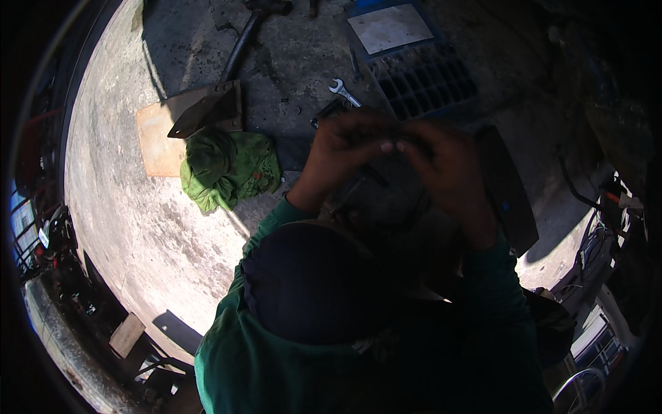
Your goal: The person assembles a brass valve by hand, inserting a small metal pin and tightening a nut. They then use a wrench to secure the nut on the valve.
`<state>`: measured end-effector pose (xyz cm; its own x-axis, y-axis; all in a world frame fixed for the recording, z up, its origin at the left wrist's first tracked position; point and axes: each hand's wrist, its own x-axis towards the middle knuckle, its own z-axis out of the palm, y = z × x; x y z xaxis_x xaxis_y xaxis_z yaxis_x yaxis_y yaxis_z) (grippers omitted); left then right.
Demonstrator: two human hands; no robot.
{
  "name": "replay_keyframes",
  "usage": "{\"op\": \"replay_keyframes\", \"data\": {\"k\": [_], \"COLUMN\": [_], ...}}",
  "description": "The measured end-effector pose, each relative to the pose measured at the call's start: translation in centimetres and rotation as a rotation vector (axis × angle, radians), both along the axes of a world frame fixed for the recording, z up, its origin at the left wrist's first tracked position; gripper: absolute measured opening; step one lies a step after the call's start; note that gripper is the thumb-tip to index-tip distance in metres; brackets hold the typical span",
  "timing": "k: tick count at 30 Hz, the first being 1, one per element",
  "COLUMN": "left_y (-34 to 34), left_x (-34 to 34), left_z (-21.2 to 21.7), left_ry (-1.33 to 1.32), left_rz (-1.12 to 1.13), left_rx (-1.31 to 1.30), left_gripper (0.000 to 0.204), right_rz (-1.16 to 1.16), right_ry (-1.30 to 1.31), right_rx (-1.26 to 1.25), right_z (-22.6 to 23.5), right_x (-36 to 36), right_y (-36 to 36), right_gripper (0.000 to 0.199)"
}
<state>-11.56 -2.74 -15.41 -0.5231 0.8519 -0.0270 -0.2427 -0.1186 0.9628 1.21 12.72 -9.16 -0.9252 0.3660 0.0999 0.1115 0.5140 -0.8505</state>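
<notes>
My left hand (345, 148) and my right hand (445, 165) meet in the shade, both closed with thumbs and fingertips pinched together. What lies between the fingertips is dark and small; I cannot make it out. Just beyond my left hand is an open-ended spanner (343, 91), its bright jaw showing on the concrete. A crumpled green cloth (231, 165) lies to the left of that hand. Below the two hands, dark parts are lost in shadow.
A hammer (243, 48) lies at the far left, near a brown board (155, 138) with a dark metal plate (207, 112) on it. A blue compartment box (420, 79) stands beyond my hands. Dark clutter lines both sides of the concrete floor (110, 207).
</notes>
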Motion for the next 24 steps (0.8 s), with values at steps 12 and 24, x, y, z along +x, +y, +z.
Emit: {"op": "replay_keyframes", "data": {"k": [12,24], "left_y": [0.0,-0.1], "left_x": [-0.1,0.1], "left_z": [0.7,1.1], "left_ry": [-0.026,-0.001], "left_rz": [-0.001,0.009], "left_rx": [0.061,0.057], "left_gripper": [0.023,0.023], "right_rz": [0.009,-0.009], "right_ry": [-0.038,-0.084], "right_rx": [-0.205,-0.303], "right_z": [0.6,0.8], "right_x": [-0.1,0.1], "right_y": [-0.1,-0.4], "right_gripper": [0.01,0.012]}}
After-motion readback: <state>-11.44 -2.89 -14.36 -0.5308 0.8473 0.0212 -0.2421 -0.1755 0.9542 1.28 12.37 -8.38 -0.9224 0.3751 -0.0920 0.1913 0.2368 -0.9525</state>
